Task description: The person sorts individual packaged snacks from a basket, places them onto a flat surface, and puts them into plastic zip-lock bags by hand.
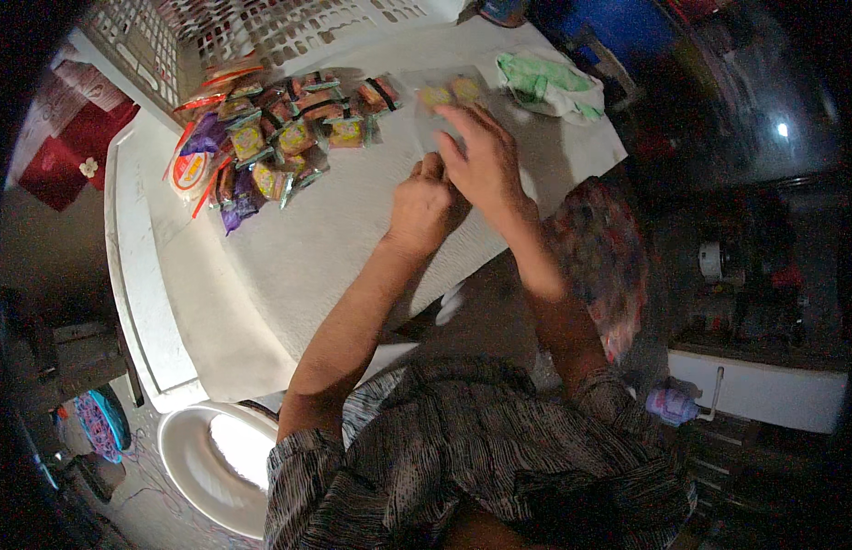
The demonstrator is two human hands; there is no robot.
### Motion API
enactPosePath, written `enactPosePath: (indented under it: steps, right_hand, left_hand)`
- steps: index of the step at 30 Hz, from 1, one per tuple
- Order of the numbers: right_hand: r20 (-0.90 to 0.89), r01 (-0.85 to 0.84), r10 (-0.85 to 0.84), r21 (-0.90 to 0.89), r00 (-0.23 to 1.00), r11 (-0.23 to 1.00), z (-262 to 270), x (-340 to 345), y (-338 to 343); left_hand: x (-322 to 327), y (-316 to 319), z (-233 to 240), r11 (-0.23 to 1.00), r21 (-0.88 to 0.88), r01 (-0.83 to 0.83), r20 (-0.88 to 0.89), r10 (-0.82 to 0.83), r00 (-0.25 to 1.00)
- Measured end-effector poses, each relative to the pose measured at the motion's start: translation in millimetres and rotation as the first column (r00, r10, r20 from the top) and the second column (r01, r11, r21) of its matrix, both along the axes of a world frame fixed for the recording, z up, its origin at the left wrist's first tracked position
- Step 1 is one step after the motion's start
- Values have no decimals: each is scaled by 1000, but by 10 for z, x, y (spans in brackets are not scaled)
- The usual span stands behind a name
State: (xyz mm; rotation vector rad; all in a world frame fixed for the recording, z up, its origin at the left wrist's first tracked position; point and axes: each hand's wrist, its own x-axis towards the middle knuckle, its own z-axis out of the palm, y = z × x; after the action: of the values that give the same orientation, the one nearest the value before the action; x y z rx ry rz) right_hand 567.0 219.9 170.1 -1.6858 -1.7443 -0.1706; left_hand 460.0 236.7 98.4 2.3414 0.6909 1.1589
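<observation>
A clear plastic bag (429, 127) lies flat on the white-covered table, with two small yellow-labelled packets (436, 95) showing at its far end. My left hand (422, 206) has its fingers curled at the bag's near edge and pinches it there; the exact grip is partly hidden. Over the bag's right side, my right hand (484, 155) is spread, thumb apart from the fingers, with the fingertips beside the packets. To the left is a loose heap of small wrapped snack packets (295, 137), some with black bands, some with yellow labels.
A white plastic basket (288, 41) stands behind the heap. Red-edged printed bags (190, 168) and purple wrappers (240, 203) lie at the heap's left. A green-and-white cloth (550, 86) rests near the table's right edge. A pale round basin (192, 467) is below the table at left.
</observation>
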Motion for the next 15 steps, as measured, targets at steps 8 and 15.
enactPosePath:
  steps: [8, 15]
  right_hand:
    - [371, -96, 210, -303, 905, 948, -238, 1, 952]
    - [337, 18, 154, -457, 929, 890, -177, -80, 1243]
  left_hand:
    - [56, 5, -106, 999, 23, -36, -105, 38, 994]
    - [47, 35, -115, 996, 84, -18, -56, 23, 998]
